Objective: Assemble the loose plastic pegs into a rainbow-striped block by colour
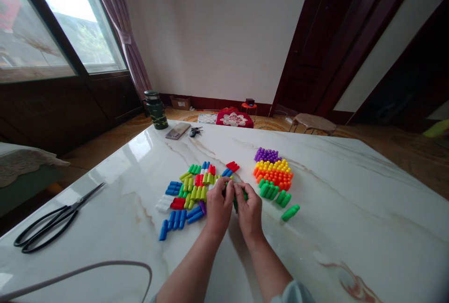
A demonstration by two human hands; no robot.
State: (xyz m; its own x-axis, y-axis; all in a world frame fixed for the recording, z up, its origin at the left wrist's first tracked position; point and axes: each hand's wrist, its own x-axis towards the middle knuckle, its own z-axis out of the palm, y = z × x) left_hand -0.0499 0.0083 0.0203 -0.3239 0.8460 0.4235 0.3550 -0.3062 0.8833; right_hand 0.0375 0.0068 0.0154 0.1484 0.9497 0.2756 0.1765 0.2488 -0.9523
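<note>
My left hand [219, 205] and my right hand [250, 210] meet over the middle of the table, fingers closed together. Both grip green bullet-shaped plastic building pieces [235, 204], mostly hidden by the fingers. Left of my hands lies a loose spread of similar pieces: blue pieces [177, 219], lime pieces [199, 193], a red cluster [178, 203] and white ones [164, 203]. To the right, joined clusters form rows of purple pieces [266, 155], yellow pieces [273, 166], orange pieces [275, 177] and green pieces [268, 190]. One green piece [290, 212] sits apart, nearest me.
Black-handled scissors [52, 221] lie at the left, above a grey cable [105, 264]. Along the far left edge of the marble-patterned table [351, 200] are a camouflage flask [156, 111], a phone [177, 130] and keys [195, 131]. A stool [313, 123] stands beyond.
</note>
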